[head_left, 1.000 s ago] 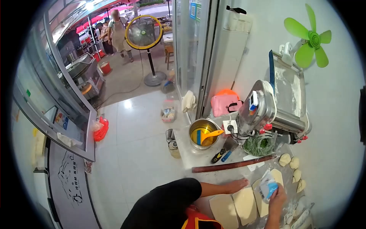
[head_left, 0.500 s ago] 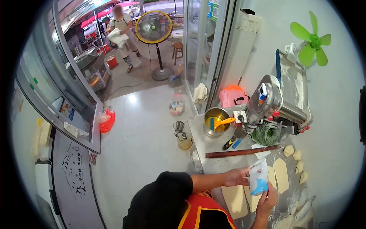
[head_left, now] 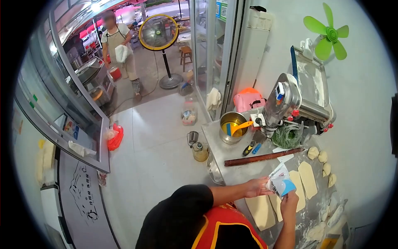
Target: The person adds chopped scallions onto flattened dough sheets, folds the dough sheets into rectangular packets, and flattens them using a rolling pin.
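Note:
A white and blue plastic packet [head_left: 280, 183] is held tilted above the table between my two hands. My left hand [head_left: 258, 187] is closed on its left side, and my right hand [head_left: 289, 201] pinches the lower right corner by the blue patch. Beneath and beside the packet lie flat dough strips [head_left: 307, 180], partly hidden by the packet and my hands. Several dough balls [head_left: 323, 156] sit along the right of the table. A dark wooden rolling pin [head_left: 263, 157] lies just beyond the packet.
A metal pot [head_left: 226, 137] with an orange-handled brush [head_left: 242, 128] stands at the table corner. Behind are a dough-rolling machine [head_left: 286, 95] and bagged greens [head_left: 289, 136]. A floor fan [head_left: 159, 32] and a person in an apron [head_left: 118, 45] holding a white cloth are beyond the doorway.
The packet has tilted and its blue end has bent over, with my right hand raised slightly. The person in the doorway has walked closer, and the camera view has shifted a little.

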The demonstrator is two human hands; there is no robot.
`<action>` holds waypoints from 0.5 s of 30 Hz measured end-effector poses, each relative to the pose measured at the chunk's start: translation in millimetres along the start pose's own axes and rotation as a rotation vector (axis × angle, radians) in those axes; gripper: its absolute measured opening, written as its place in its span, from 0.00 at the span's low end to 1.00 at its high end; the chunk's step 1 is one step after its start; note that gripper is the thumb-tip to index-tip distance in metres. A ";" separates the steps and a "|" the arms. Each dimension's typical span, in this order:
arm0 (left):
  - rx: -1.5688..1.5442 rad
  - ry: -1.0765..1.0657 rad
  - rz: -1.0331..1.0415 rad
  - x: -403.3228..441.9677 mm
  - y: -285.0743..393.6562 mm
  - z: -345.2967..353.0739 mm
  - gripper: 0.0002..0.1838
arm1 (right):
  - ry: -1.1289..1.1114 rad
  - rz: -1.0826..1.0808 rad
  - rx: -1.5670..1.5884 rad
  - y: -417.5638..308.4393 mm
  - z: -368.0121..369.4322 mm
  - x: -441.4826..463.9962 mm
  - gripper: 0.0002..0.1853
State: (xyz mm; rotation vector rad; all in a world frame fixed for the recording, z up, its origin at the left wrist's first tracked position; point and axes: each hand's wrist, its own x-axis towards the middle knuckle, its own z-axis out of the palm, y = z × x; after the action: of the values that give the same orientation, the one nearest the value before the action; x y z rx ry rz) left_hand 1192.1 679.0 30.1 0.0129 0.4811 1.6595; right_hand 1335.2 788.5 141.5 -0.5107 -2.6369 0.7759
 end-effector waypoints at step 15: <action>0.076 0.103 -0.231 -1.7 -24.6 -32.3 0.18 | -0.326 -0.166 -0.058 16.7 49.5 -0.2 0.07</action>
State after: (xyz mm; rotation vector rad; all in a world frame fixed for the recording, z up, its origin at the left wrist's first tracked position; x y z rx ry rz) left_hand 1206.5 669.3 -6.7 -0.0697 0.6012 1.4194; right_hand 1318.7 779.4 92.7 -0.1867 -2.9603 0.7890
